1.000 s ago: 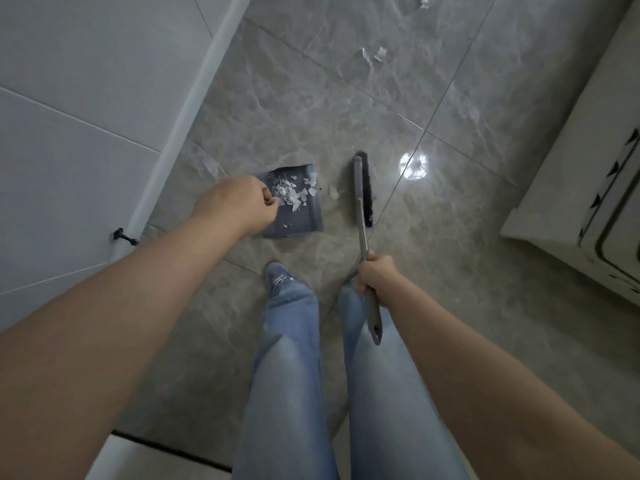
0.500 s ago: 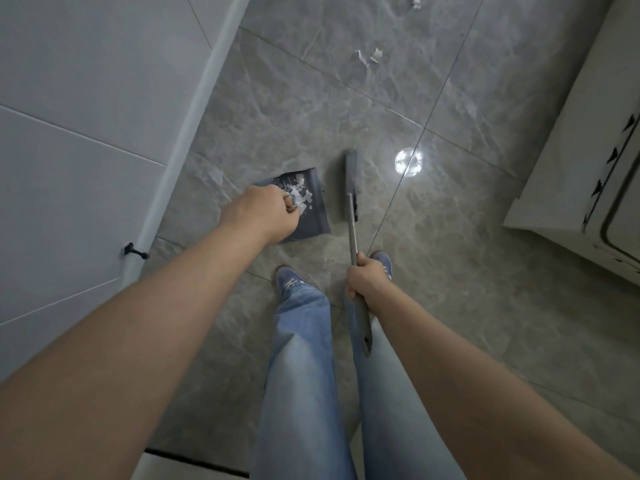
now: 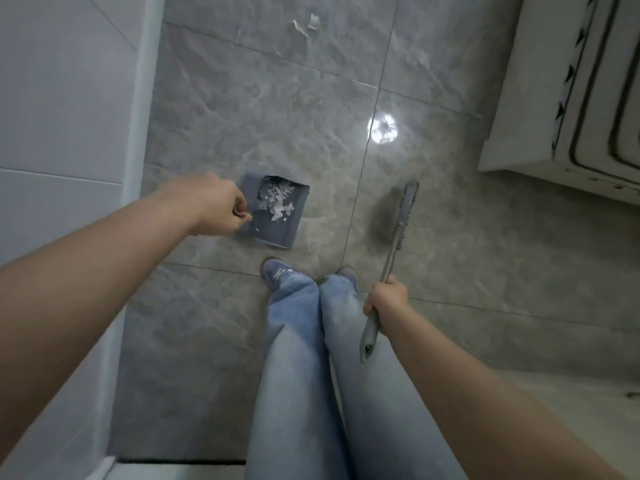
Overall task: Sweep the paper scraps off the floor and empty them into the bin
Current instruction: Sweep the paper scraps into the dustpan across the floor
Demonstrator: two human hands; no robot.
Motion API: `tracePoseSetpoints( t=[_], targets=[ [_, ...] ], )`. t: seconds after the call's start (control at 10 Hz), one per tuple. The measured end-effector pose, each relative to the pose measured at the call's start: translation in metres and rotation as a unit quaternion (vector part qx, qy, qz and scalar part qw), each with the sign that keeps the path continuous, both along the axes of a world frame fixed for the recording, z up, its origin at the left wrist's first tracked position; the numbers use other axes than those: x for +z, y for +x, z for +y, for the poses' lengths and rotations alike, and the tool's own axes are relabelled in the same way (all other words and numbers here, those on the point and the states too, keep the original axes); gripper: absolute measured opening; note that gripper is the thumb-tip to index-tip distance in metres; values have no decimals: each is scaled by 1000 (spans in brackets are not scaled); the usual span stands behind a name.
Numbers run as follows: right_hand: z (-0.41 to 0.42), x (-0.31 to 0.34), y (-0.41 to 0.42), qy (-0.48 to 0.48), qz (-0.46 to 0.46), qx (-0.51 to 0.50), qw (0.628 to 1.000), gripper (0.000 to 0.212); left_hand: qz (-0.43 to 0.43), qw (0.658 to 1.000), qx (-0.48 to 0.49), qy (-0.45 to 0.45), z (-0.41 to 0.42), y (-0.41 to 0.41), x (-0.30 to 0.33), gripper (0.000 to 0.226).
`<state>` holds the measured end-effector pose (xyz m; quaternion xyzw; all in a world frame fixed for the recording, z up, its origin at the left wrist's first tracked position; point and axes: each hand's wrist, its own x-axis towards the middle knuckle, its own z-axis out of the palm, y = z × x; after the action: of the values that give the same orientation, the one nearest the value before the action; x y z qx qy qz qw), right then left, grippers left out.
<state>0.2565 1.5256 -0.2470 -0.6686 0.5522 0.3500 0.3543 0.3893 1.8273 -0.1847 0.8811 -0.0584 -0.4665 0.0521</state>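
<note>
While the dustpan [image 3: 273, 216] stays low by the floor, the broom [image 3: 398, 223] has swung right, away from it | left hand [image 3: 214, 206] grip clenched on the dustpan handle, arm outstretched | right hand [image 3: 386, 301] grasps the broom handle | paper scraps [image 3: 278, 202] heaped in the pan, two scraps [image 3: 306, 24] farther off.

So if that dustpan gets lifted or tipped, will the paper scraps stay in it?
Probably only if it stays level. The scraps look thin, small and loosely heaped, so they are likely very light and could slide or flutter out. The dustpan seems shallow, with one open edge, so tilting that way would likely spill them. The left hand grips only one side, so it may tip.
</note>
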Motion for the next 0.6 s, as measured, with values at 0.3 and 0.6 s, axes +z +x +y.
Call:
tracePoseSetpoints(
  t=[0.3, 0.6],
  targets=[
    [45, -8, -27, 164, 30, -20, 986, 17, -20, 999, -6, -35, -46, -10, -12, 25],
    [-29, -11, -15, 33, -26, -33, 999, 33, -37, 998, 46, -38, -85, -12, -11, 34]
  ],
)
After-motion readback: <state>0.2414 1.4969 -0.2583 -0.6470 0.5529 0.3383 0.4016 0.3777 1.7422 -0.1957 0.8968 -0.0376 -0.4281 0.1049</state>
